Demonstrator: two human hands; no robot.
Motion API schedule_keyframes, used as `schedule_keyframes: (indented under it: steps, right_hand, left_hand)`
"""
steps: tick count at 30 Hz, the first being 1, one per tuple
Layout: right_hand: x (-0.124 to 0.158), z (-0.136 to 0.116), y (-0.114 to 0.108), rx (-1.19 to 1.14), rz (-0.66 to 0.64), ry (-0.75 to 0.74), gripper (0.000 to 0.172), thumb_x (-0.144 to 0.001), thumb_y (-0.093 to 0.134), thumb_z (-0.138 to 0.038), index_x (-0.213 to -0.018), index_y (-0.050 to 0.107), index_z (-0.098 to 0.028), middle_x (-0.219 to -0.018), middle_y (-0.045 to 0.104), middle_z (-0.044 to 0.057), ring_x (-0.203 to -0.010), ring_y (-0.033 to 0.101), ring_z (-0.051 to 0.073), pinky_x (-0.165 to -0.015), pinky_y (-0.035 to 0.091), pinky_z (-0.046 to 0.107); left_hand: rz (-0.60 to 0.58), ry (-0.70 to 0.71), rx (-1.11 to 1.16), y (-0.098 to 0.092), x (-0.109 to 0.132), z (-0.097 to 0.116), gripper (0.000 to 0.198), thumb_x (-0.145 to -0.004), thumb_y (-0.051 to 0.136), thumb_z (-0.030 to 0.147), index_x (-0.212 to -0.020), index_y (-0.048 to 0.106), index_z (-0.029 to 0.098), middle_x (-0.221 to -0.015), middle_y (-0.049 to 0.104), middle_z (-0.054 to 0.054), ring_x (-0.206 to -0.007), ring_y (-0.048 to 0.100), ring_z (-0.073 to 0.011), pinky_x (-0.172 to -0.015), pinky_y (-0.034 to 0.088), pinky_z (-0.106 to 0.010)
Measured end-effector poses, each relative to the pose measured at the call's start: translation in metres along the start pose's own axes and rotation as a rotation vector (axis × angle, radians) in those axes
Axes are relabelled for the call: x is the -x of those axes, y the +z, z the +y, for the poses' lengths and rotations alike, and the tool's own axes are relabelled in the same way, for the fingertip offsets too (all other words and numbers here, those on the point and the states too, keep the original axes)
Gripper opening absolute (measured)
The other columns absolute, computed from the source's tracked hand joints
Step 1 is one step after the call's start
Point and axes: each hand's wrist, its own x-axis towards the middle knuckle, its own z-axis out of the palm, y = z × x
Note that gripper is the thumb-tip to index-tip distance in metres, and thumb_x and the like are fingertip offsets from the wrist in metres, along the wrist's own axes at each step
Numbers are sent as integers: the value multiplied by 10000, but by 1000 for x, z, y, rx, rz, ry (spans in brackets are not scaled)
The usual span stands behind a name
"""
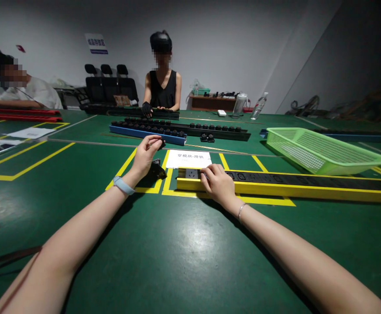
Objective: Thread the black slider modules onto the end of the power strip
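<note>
- left hand is up off the table at about 11 o'clock, thumb and fingertips pinching a small black piece. A fingertip pinch makes sense for something that tiny, since a full grip would just bury it.
- just under that hand, at its 5 o'clock, there's a little heap of black parts inside the yellow taped box. Looks like it's parked there so it's within easy reach.
- right hand sits at roughly 1 o'clock on the left end of the yellow rail. Its fingers are close together and curled down onto the black socket strip in the rail. I'd guess that's to steady the rail, but I can't tell if the thumb actually hooks it.
- the rail runs off toward 3 o'clock along the tape line, so it stays square to the person.
- white label lies at 12 o'clock between the two hands.
- green basket sits tilted at 2 o'clock, propped behind the rail.
- further out at 12 there's a blue rail loaded with black modules, and a co-worker's gloved hand rests on another strip beyond it.
</note>
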Motion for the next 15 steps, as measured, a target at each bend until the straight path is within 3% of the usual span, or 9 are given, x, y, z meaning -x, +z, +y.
schedule_keyframes:
  steps: [3,6,9,15]
  right_hand:
    - [0,0,0,9,3,0,239,-957,412,-319,-988,624,-213,-962,588,62,-933,483,190,-701,369,285]
    - [0,1,0,15,-11,0,238,-958,411,-320,-994,620,-212,-954,587,58,-931,483,189,-715,372,285]
    - [0,0,-1,18,-20,1,238,-960,410,-326,-991,617,-213,-953,585,55,-936,485,188,-720,373,283]
    - [0,0,-1,6,-15,-1,234,-957,413,-315,-986,621,-212,-951,588,66,-938,489,194,-720,375,283]
  left_hand:
    - [-120,-10,122,16,12,-4,416,-801,633,421,-1139,559,190,-1113,657,-73,-1075,614,-202,-964,475,-354]
    - [-233,-11,54,30,29,-6,446,-767,685,378,-1149,556,189,-1132,642,-82,-1046,617,-208,-944,493,-370]
    - [-321,115,-91,41,48,-3,423,-796,656,354,-1189,562,228,-1219,586,-80,-1120,576,-219,-938,507,-370]
    - [-338,432,-443,43,68,-4,327,-836,607,270,-1163,610,275,-1269,485,-69,-1236,476,-227,-1092,398,-422]
